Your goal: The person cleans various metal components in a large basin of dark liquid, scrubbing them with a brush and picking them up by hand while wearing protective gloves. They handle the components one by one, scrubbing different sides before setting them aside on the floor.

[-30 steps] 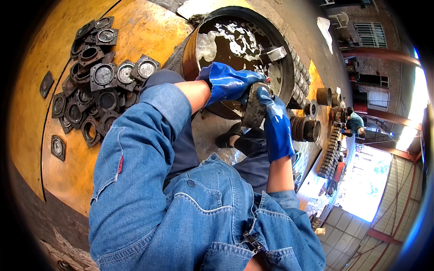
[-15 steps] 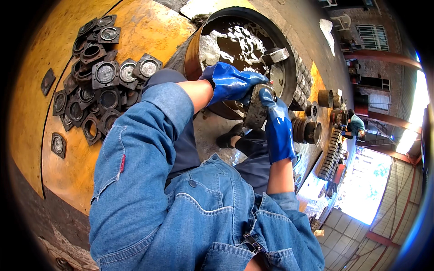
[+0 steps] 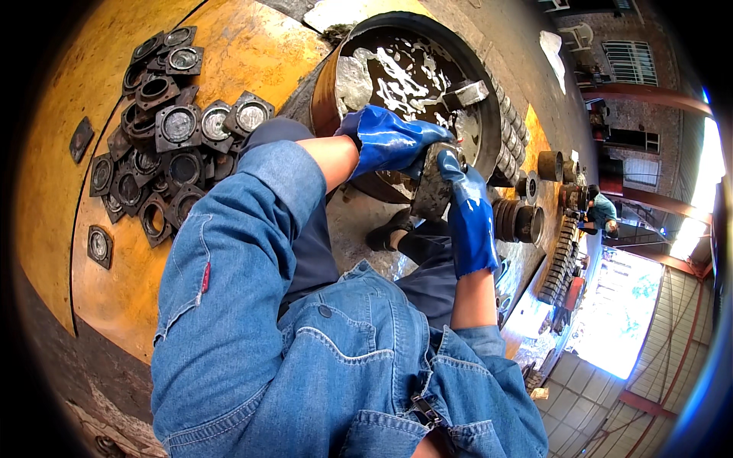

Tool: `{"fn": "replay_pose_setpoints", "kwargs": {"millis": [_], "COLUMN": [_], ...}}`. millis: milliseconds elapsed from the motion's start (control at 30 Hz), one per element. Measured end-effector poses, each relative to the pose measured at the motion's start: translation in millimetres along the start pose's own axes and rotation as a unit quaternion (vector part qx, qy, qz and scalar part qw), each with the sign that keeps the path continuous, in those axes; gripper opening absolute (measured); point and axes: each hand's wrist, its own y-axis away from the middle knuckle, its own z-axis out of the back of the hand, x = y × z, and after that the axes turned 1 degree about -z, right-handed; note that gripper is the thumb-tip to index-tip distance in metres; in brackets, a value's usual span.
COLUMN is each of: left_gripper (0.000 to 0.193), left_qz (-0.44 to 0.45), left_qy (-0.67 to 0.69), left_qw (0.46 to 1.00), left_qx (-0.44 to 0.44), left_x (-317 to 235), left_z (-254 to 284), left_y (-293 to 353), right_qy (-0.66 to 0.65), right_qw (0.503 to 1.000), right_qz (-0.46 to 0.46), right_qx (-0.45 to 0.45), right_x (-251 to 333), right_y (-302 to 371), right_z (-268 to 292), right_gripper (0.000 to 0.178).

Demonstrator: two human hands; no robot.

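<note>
Grimy dark-grey metal block [image 3: 431,195] sits between our two gloved hands, tilted, just on our side of a round, yellow-brown metal tub [image 3: 327,95] with a blackened rim. Our right hand in glossy blue rubber [image 3: 467,200] is clamped on the block, its thumb laid along the upper face. Our left hand in matching blue rubber [image 3: 393,140] meets the far left side, fingers curled out of sight; we cannot tell whether they close on the block or on something small beside it. A tiny red spot [image 3: 459,140] shows near the fingertips, too small to identify.

In the tub we see dark liquid under streaks of white foam [image 3: 405,95], and a pale grey rectangular block [image 3: 466,95] near its right-hand wall. To our left, square dark metal plates with round centres [image 3: 177,124] lie heaped on a yellow, stained floor sheet [image 3: 259,61].

We judge the step in hand to be two-handed work on the block's far end. Our next move seems to call for a firm right-hand hold, since wet rubber may slip, and for keeping the left fingers clear of rough edges.
</note>
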Motion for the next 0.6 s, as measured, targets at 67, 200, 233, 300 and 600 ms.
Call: {"fn": "replay_pose_setpoints", "kwargs": {"millis": [67,200,233,300,600], "left_gripper": [0.037,0.037,0.037,0.037,0.046], "left_qz": [-0.012,-0.009,-0.010,-0.013,0.020], "left_qy": [0.000,-0.012,-0.022,-0.043,-0.052], "left_qw": [1.000,1.000,1.000,0.999,0.998], "left_qx": [-0.002,-0.008,-0.004,0.001,-0.040], "left_x": [2.8,0.9,-0.2,-1.7,-27.2], "left_z": [-0.1,-1.4,-1.6,0.6,-19.8], "left_y": [-0.5,0.5,1.0,3.7,32.4], "right_qy": [-0.011,-0.004,0.002,0.012,0.005], "right_qw": [1.000,1.000,1.000,1.000,1.000], "right_qz": [0.008,0.022,0.022,0.016,-0.027], "right_qx": [0.001,0.000,-0.002,0.000,0.006], "right_x": [-7.0,-20.1,-19.1,-14.4,13.1], "right_y": [-1.5,-7.2,-6.7,-5.8,2.6], "right_z": [-0.6,-1.1,-0.6,-0.5,2.2], "right_gripper": [0.050,0.048,0.049,0.051,0.057]}}
